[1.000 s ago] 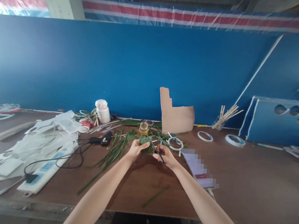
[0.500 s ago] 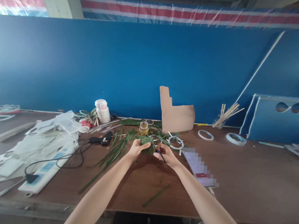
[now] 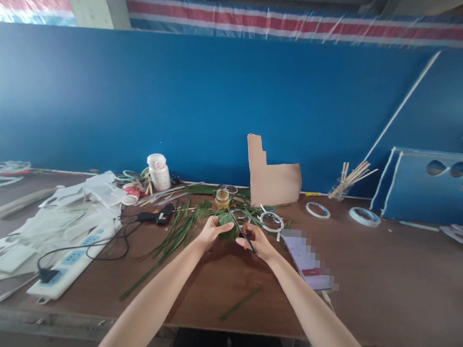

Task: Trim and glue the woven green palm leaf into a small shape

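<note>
My left hand [image 3: 212,231] pinches a broad green leaf [image 3: 226,227] between thumb and fingers, above the middle of the table. My right hand [image 3: 257,241] is closed around slim dark scissors [image 3: 247,238], seen nearly edge-on. Their blades point up and left and reach the leaf's right side, so part of them blends with the greenery. Just behind the leaf stands a small glass jar [image 3: 222,199] with yellowish contents. Long green leaf strips [image 3: 175,233] lie to the left of my left hand.
A black glue gun [image 3: 157,214], a white power strip [image 3: 72,263] and white scraps [image 3: 49,229] lie left. Cut cardboard [image 3: 276,182] leans on the blue wall. Tape rolls [image 3: 271,222], a phone [image 3: 307,260] and sticks [image 3: 352,179] are to the right. One strip [image 3: 240,303] lies in front.
The scissors and my right hand have shifted very slightly left against the leaf. My left hand keeps its grip in nearly the same place.
</note>
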`<state>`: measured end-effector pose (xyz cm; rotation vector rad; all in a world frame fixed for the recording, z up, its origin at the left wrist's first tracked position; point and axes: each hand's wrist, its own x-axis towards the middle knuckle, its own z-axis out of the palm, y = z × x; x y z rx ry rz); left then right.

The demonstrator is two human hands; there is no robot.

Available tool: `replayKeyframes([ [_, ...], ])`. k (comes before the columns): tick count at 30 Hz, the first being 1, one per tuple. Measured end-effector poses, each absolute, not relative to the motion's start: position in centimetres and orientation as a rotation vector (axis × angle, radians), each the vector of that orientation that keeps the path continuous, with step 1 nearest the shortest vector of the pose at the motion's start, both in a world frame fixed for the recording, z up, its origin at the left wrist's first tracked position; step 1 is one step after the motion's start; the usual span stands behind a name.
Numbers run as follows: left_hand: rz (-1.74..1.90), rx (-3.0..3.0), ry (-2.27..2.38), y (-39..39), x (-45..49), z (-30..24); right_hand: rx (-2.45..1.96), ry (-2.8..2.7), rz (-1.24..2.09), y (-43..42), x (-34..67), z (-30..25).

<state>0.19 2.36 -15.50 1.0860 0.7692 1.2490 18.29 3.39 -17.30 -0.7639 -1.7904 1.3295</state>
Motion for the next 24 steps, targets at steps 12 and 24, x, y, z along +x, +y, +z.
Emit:
replayKeyframes([
  [12, 1.169, 1.159, 0.771, 2.63, -0.25, -15.86, -0.760, -1.897, 1.236, 3.54, 18.88, -16.63],
  [24, 1.165, 1.144, 0.774, 2.67, -0.34, -15.88, -0.794, -1.882, 1.211, 3.45, 18.60, -16.86],
])
